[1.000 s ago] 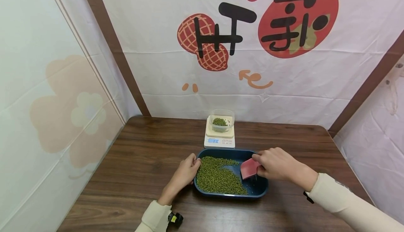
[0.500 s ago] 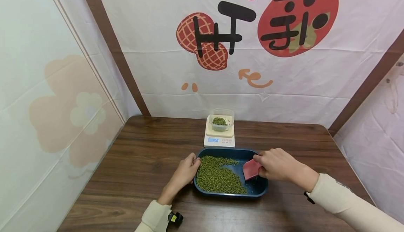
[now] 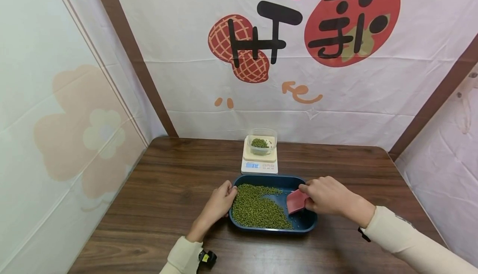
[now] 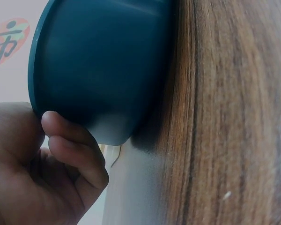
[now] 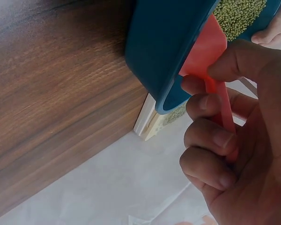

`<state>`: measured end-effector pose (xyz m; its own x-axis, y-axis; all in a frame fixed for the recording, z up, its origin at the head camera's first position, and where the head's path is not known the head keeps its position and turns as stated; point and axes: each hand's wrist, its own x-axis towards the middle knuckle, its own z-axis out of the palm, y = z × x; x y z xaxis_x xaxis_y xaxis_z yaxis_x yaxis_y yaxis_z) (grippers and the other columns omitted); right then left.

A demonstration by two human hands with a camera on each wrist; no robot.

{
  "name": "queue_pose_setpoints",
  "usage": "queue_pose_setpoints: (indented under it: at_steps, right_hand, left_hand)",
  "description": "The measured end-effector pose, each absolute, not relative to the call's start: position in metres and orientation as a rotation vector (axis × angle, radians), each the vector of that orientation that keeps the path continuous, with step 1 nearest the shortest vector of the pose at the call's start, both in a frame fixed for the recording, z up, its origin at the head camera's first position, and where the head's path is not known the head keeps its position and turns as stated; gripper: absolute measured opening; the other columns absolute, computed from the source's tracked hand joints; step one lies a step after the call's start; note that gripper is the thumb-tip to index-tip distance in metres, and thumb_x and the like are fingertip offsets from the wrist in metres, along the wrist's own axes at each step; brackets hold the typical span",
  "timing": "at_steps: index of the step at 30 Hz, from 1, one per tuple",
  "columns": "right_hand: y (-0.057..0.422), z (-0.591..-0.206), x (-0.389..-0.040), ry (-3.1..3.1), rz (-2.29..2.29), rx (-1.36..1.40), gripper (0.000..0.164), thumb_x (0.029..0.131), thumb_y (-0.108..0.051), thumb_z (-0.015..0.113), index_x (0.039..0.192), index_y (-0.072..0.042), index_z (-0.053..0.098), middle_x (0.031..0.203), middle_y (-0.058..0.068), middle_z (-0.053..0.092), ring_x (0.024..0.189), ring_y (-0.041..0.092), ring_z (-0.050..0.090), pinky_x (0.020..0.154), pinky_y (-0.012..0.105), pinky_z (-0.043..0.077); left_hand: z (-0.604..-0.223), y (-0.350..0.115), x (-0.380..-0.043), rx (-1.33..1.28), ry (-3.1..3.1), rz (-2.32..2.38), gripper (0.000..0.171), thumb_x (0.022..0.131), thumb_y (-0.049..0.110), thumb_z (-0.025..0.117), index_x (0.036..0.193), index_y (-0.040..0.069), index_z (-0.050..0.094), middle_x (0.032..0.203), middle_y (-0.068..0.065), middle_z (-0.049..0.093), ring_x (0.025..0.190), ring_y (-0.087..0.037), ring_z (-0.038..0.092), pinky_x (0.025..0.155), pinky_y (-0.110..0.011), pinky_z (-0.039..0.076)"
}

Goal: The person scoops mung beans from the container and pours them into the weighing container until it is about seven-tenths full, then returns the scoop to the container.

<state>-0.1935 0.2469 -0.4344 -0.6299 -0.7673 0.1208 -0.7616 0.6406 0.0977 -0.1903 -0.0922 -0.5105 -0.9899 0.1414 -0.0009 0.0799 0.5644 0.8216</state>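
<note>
Since a second ago, only the pink scoop [image 3: 296, 202] has been shifted slightly, toward the right end of the blue tray [image 3: 261, 179]. It is grasped by the right hand [image 3: 325, 195] inside the tray, beside the beans [image 3: 257, 207]; the tray's left end is gripped by the left hand [image 3: 220, 201]. Scooping is judged in hand; a low leftward push is called for. Backward travel is limited by the right wall; the far rim is closely backed by the scale [image 3: 259, 170].

- Left sleeve [image 3: 183, 254]: cream, ending at the wrist
- Right sleeve [image 3: 403, 233]: matching cream, with a small greyish mark [image 3: 405, 221]
- Black device [image 3: 211, 260] on the left wrist: small, blocky, yellow patch [image 3: 205, 258]
- Black piece [image 3: 364, 235] beneath the right sleeve's end: partly hidden
- Hands [image 3: 221, 199]: bare
</note>
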Motion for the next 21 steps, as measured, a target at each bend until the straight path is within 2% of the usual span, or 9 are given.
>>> queue_pose_setpoints:
  at_steps: [4, 13, 21]
  right_hand:
    - [0.245, -0.436, -0.193, -2.709, -0.033, 1.279, 0.013, 0.075, -0.018, 0.065, 0.087, -0.015, 0.061, 0.064, -0.009, 0.044, 0.048, 0.007, 0.031, 0.041, 0.024, 0.015]
    - [0.239, -0.440, -0.193, -2.719, -0.008, 1.295, 0.016, 0.078, -0.020, 0.065, 0.093, -0.014, 0.063, 0.071, -0.005, 0.054, 0.050, 0.008, 0.037, 0.041, 0.024, 0.023]
    - [0.233, -0.441, -0.194, -2.700, 0.001, 1.312, 0.014, 0.079, -0.021, 0.065, 0.091, -0.015, 0.062, 0.069, -0.007, 0.050, 0.052, 0.009, 0.037, 0.043, 0.024, 0.022]
  left_hand:
    - [-0.510, -0.092, -0.191, 0.190, 2.722, 1.426, 0.029, 0.104, 0.027, 0.041, 0.082, 0.009, 0.042, 0.057, 0.001, 0.038, 0.034, -0.013, 0.046, 0.033, -0.026, 0.044]
    - [-0.512, -0.092, -0.190, 0.204, 2.719, 1.422, 0.029, 0.105, 0.027, 0.041, 0.082, 0.009, 0.041, 0.056, 0.001, 0.037, 0.035, -0.014, 0.046, 0.033, -0.026, 0.045]
    - [-0.509, -0.092, -0.190, 0.201, 2.714, 1.431, 0.029, 0.105, 0.027, 0.041, 0.082, 0.009, 0.042, 0.056, 0.000, 0.037, 0.034, -0.015, 0.046, 0.033, -0.027, 0.045]
